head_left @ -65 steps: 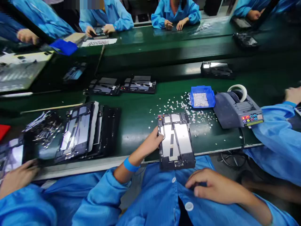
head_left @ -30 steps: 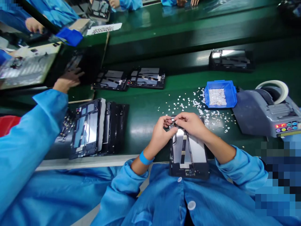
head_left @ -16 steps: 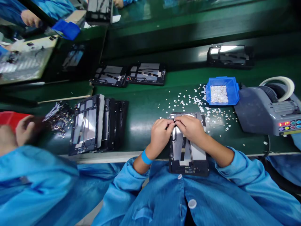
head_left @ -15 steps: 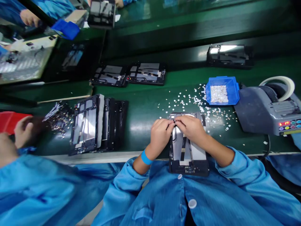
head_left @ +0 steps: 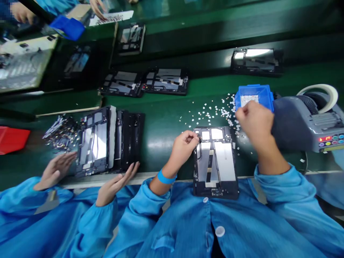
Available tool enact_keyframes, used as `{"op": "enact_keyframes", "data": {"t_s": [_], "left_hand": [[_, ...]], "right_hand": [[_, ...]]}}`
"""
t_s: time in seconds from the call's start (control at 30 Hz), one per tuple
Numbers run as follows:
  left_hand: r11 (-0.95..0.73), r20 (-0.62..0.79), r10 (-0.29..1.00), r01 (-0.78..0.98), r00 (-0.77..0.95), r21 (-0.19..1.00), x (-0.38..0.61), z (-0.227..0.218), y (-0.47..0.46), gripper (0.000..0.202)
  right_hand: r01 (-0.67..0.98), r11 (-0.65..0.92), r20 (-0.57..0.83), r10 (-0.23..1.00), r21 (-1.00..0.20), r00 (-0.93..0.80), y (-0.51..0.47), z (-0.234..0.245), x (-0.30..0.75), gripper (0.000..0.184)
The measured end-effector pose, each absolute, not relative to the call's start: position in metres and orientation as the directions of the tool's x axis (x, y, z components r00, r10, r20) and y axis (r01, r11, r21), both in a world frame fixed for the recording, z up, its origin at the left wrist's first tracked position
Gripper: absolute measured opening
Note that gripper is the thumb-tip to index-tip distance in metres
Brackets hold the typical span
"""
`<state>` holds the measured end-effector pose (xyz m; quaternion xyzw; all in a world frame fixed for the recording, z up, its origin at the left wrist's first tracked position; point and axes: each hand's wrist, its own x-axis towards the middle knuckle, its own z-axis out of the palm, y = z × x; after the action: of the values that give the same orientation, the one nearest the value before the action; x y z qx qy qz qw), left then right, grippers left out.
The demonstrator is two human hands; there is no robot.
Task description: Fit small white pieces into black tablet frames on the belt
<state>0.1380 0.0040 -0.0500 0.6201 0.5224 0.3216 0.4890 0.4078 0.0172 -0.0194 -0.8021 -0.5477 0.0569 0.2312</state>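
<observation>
An opened tablet point(head_left: 225, 161) with bare inner parts lies in front of me, its lower end against my coat. My left hand point(head_left: 184, 145), with a blue band at its wrist, is closed in a pinch at the tablet's upper left corner. A small dark piece shows at the fingertips, too small to name. My right hand point(head_left: 255, 122) hovers by the near side of a blue bin point(head_left: 266, 94), its fingers drawn together; what they hold, if anything, is hidden. Small white bits point(head_left: 249, 99) lie in the bin, and more are scattered over the green table point(head_left: 163, 125).
A tape dispenser point(head_left: 292, 122) stands at the right. Left of me a co-worker's hands point(head_left: 116, 184) flank a leaning row of opened tablets point(head_left: 94, 143), beside a heap of small parts point(head_left: 61, 132) and a red bin point(head_left: 13, 139). More opened tablets point(head_left: 166, 81) lie farther back.
My right hand has left the tablet's top edge and moved right to the blue bin. My left hand stays at the corner. The co-worker's hands have come to the tablet row.
</observation>
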Motion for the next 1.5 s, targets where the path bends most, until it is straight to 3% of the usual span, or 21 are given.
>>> {"op": "enact_keyframes", "data": {"t_s": [0.07, 0.2, 0.3, 0.6, 0.8, 1.0, 1.1, 1.17, 1.23, 1.4, 1.5], "left_hand": [[0.124, -0.18, 0.954, 0.232, 0.241, 0.965, 0.138, -0.053, 0.007, 0.009], [0.179, -0.215, 0.961, 0.2, 0.175, 0.963, 0.14, -0.055, 0.008, 0.01], [0.148, -0.185, 0.97, 0.223, 0.156, 0.963, 0.142, -0.053, 0.004, 0.009], [-0.109, 0.048, 0.988, 0.434, 0.149, 0.894, 0.146, -0.044, -0.008, 0.008], [-0.255, 0.179, 0.964, 0.483, 0.197, 0.838, 0.145, -0.05, -0.011, 0.011], [-0.154, 0.092, 0.983, 0.449, 0.156, 0.88, 0.142, -0.055, -0.009, 0.011], [-0.056, 0.01, 0.992, 0.371, 0.124, 0.927, 0.139, -0.056, -0.006, 0.008], [0.005, -0.049, 0.99, 0.319, 0.129, 0.948, 0.137, -0.055, -0.004, 0.007], [0.05, -0.095, 0.985, 0.287, 0.145, 0.957, 0.133, -0.051, -0.003, 0.007], [0.01, -0.071, 0.981, 0.313, 0.183, 0.95, 0.119, -0.041, -0.001, 0.014], [-0.076, 0.016, 0.99, 0.437, 0.139, 0.896, 0.109, -0.044, 0.002, 0.013]], "right_hand": [[0.863, -0.304, 0.2, 0.891, -0.405, 0.408, 0.02, -0.015, 0.426, 0.012], [0.847, 0.135, 0.203, 0.979, -0.514, -0.033, -0.005, -0.021, 0.385, 0.017], [0.765, 0.255, 0.195, 0.966, -0.591, -0.172, -0.023, -0.033, 0.335, 0.026], [0.794, 0.204, 0.189, 0.975, -0.572, -0.114, -0.019, -0.044, 0.315, 0.022], [0.814, 0.177, 0.149, 0.982, -0.553, -0.113, -0.023, -0.047, 0.305, 0.022], [0.836, 0.08, 0.034, 0.997, -0.542, -0.073, -0.005, -0.044, 0.326, 0.014], [0.856, -0.074, 0.114, 0.981, -0.512, 0.154, 0.014, -0.03, 0.378, 0.015], [0.855, -0.246, 0.195, 0.91, -0.457, 0.366, 0.021, -0.018, 0.412, 0.021], [0.846, -0.311, 0.205, 0.88, -0.432, 0.428, 0.019, -0.008, 0.427, 0.023], [0.754, -0.005, -0.005, 1.0, -0.657, 0.002, -0.008, -0.007, 0.37, 0.019], [0.711, -0.042, -0.119, 0.991, -0.702, -0.059, -0.004, -0.014, 0.334, 0.018]]}}
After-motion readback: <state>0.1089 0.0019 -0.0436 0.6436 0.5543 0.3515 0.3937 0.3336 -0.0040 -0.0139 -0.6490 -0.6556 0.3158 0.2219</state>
